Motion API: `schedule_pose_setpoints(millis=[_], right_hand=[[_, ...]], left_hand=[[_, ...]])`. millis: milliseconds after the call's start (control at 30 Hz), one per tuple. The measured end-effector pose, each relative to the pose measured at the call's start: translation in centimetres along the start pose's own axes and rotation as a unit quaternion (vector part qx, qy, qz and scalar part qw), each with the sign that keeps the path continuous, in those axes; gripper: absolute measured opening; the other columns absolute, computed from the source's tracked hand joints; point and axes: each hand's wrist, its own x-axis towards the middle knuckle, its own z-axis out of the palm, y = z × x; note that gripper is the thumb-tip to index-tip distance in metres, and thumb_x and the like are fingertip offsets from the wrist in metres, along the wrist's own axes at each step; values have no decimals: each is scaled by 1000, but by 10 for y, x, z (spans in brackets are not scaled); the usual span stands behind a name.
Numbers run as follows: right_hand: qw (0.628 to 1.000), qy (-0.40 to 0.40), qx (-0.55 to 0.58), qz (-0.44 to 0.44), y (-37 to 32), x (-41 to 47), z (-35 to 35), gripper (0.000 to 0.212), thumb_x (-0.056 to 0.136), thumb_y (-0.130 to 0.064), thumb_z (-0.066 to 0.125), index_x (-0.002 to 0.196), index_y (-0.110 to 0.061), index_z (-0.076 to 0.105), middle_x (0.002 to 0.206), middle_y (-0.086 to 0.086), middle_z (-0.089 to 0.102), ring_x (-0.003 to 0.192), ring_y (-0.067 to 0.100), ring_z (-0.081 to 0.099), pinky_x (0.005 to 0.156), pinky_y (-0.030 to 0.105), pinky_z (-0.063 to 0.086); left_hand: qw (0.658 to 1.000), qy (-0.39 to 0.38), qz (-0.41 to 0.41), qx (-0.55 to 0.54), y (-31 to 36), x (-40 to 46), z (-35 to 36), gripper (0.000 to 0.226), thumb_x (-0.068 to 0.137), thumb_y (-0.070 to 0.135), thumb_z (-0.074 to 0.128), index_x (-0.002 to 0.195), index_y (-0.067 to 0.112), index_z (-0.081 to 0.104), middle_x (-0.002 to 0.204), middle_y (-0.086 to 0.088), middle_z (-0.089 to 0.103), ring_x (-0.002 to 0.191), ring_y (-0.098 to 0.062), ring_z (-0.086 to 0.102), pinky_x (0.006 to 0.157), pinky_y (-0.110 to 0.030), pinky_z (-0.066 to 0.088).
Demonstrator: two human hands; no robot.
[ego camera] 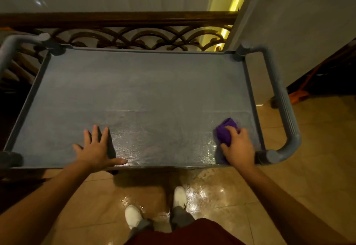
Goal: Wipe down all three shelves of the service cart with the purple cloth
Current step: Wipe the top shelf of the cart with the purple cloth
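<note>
My right hand [238, 144] curled over bunched purple cloth [225, 132], pressing it onto flat grey-blue plastic top shelf of service cart [134, 90], near front right corner. My left hand [96, 149] open, palm flat on same shelf near front edge, fingers spread, thumb out along rim. Wet sheen on shelf between my hands. Grey tubular cart handle [285, 106] just right of cloth. Lower shelves out of my sight. White shoes [180, 196] on glossy tan floor tiles [308, 177].
</note>
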Motion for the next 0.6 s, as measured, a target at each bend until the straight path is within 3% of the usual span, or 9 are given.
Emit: schedule_pose_setpoints(millis=[167,433,600], right_hand=[[997,-36,47,-42,-77,-25,34,64,81,-40,74,136,-28,46,130,12,47,100,33,63,84,40,55],[992,-16,107,-59,-223,-45,84,58,82,-37,75,133,-27,48,130,10,48,113,34,58,90,44,52],[975,-71,100,-188,-300,-54,102,56,82,-34,77,132,-32,49,131,9,51,116,32,58,91,43,53]], left_hand=[[1000,4,3,-5,-1,8,7,153,42,96,50,157,23,-19,163,-15,-29,148,-45,-23,114,-75,6],[1000,15,-8,-26,2,6,11,147,55,89,64,157,21,-17,164,-14,-29,149,-45,-23,115,-73,3],[997,49,-7,-64,-6,0,8,140,63,79,71,160,18,-9,168,-9,-18,152,-38,-16,119,-68,6]])
